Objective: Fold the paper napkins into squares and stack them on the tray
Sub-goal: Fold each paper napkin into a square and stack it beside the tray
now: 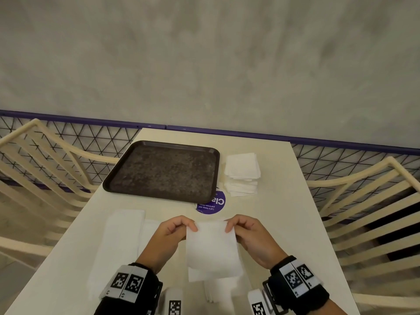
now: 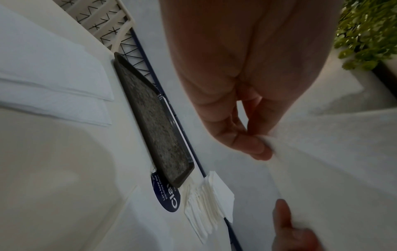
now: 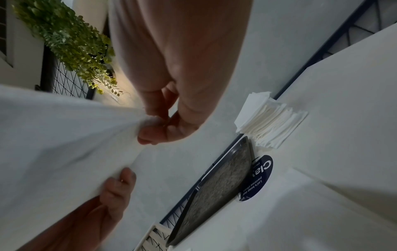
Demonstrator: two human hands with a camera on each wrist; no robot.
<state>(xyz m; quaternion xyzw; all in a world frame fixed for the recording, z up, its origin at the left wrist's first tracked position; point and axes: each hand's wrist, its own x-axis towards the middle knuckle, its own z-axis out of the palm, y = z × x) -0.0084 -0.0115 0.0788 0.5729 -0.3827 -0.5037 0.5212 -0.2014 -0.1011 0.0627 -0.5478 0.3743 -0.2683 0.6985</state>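
White paper napkin (image 1: 212, 248) hangs between both hands, its long axis running twelve to six; the left hand (image 1: 172, 230) and right hand (image 1: 246, 233) each pinch a far corner, and the tray (image 1: 127, 171) lies at eleven o'clock on the bench (image 1: 284, 223)

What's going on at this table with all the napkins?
A person is folding paper napkins. The left hand and the right hand each pinch a top corner of one white napkin, holding it up over the table. The dark tray farther back holds no napkins yet. A pile of napkins sits just right of the tray, and flat sheets lie to the left.
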